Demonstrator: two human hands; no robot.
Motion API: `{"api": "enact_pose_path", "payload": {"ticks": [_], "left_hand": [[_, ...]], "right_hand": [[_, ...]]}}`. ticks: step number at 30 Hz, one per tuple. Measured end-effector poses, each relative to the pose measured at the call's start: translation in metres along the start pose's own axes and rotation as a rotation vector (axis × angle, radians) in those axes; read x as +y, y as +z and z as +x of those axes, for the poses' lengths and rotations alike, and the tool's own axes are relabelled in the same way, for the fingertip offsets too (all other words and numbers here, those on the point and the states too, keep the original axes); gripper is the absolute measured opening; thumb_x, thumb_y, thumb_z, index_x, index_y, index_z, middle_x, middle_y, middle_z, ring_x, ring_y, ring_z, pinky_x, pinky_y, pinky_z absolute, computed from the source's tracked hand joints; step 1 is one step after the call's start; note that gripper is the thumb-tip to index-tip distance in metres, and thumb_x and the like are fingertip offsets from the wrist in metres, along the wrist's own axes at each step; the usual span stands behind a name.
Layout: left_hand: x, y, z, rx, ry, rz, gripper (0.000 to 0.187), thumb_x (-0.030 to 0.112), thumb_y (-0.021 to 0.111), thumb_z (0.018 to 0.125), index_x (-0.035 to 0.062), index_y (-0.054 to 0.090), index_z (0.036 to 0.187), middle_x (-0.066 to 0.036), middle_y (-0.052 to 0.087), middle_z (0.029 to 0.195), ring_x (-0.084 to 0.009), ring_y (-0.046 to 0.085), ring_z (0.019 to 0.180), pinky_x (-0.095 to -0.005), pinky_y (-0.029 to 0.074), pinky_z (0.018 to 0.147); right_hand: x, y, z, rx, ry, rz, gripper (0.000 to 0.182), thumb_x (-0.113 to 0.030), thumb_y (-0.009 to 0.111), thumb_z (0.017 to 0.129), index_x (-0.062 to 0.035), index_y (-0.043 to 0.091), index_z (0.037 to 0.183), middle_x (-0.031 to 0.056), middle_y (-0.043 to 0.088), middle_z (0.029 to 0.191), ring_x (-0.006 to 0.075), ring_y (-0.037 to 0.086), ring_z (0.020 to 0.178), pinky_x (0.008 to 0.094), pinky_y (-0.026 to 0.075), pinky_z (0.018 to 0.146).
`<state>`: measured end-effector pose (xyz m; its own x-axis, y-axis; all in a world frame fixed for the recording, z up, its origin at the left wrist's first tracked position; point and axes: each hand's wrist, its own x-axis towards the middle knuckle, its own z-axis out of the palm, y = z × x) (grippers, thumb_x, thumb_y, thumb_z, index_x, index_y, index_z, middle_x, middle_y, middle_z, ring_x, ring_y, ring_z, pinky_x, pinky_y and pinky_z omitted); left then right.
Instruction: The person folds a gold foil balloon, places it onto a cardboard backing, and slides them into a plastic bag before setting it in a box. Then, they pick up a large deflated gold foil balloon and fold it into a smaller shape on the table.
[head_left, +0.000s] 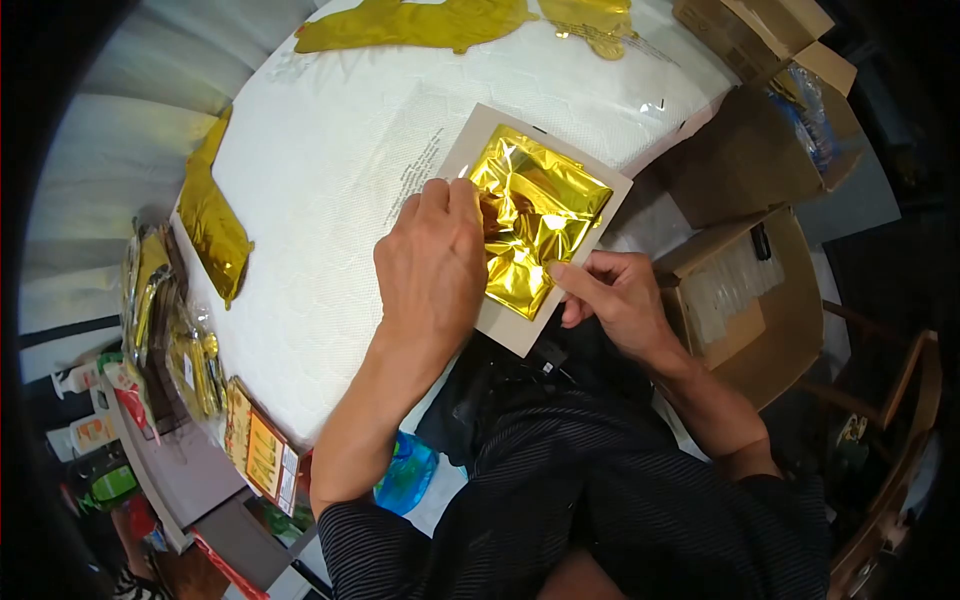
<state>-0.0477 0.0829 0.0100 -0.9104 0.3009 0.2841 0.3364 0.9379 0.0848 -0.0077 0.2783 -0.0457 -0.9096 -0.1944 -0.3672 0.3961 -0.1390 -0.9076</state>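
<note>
1. A crinkled, shiny gold foil sheet (545, 215), folded into a rectangle, is laid on a flat grey-beige cardboard panel (515, 335) at the near edge of a white, textured table covering (290, 170); the long axes of both are slanted from near left to far right.
2. The foil's left side is met by the bent fingers of the left hand (432, 265); whether anything is pinched there cannot be told, the fingertips being hidden.
3. The panel's right edge is gripped by the right hand (612, 298), its thumb placed over the foil's edge, its other fingers curled.
4. Three flat gold foil shapes (415, 27) are spread out: two far, one left.
5. At least two open brown cardboard boxes (790, 345) are seen right, the nearer filled partly with clear plastic packets (715, 305).
</note>
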Motion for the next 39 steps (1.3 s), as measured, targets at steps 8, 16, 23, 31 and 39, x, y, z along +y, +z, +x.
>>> {"api": "enact_pose_path", "payload": {"ticks": [8, 16, 23, 31, 39], "left_hand": [[0.009, -0.006, -0.004, -0.067, 0.043, 0.016, 0.015, 0.006, 0.067, 0.080, 0.0030, 0.056, 0.090, -0.011, 0.060, 0.088, -0.0260, 0.066, 0.082, -0.0374, 0.054, 0.055], [0.006, 0.005, 0.012, 0.004, 0.056, 0.026, 0.018, 0.009, 0.069, 0.079, 0.0041, 0.058, 0.092, -0.011, 0.060, 0.088, -0.0265, 0.066, 0.080, -0.0369, 0.053, 0.052], [0.014, 0.002, 0.005, -0.001, 0.094, -0.066, 0.016, 0.012, 0.067, 0.081, 0.0056, 0.059, 0.092, -0.010, 0.058, 0.087, -0.0255, 0.067, 0.081, -0.0376, 0.055, 0.054], [0.005, 0.006, 0.004, 0.076, 0.050, 0.023, 0.016, 0.013, 0.067, 0.079, 0.0043, 0.059, 0.090, -0.010, 0.058, 0.085, -0.0255, 0.065, 0.079, -0.0367, 0.054, 0.053], [0.008, 0.014, 0.012, 0.091, 0.092, 0.005, 0.012, 0.011, 0.068, 0.076, 0.0023, 0.061, 0.081, -0.011, 0.060, 0.083, -0.0267, 0.066, 0.074, -0.0357, 0.053, 0.053]], "right_hand": [[-0.004, 0.012, 0.006, -0.049, -0.021, -0.038, 0.029, -0.019, 0.070, 0.096, 0.0067, 0.071, 0.083, 0.0063, 0.067, 0.069, 0.0094, 0.064, 0.058, 0.0236, 0.053, 0.054], [-0.006, 0.027, 0.008, -0.030, -0.001, -0.019, 0.031, -0.021, 0.072, 0.096, 0.0043, 0.069, 0.079, 0.0068, 0.066, 0.067, 0.0106, 0.064, 0.056, 0.0232, 0.054, 0.055], [0.000, 0.031, 0.014, -0.024, -0.008, -0.016, 0.032, -0.023, 0.073, 0.096, 0.0048, 0.068, 0.079, 0.0073, 0.066, 0.067, 0.0116, 0.065, 0.056, 0.0237, 0.055, 0.054], [-0.002, 0.038, 0.016, -0.013, 0.024, -0.046, 0.033, -0.023, 0.073, 0.095, 0.0051, 0.068, 0.079, 0.0086, 0.067, 0.067, 0.0128, 0.066, 0.055, 0.0236, 0.055, 0.054], [0.003, 0.037, 0.014, -0.039, -0.020, -0.068, 0.031, -0.021, 0.073, 0.095, 0.0066, 0.069, 0.081, 0.0093, 0.068, 0.068, 0.0132, 0.066, 0.056, 0.0239, 0.056, 0.054]]}}
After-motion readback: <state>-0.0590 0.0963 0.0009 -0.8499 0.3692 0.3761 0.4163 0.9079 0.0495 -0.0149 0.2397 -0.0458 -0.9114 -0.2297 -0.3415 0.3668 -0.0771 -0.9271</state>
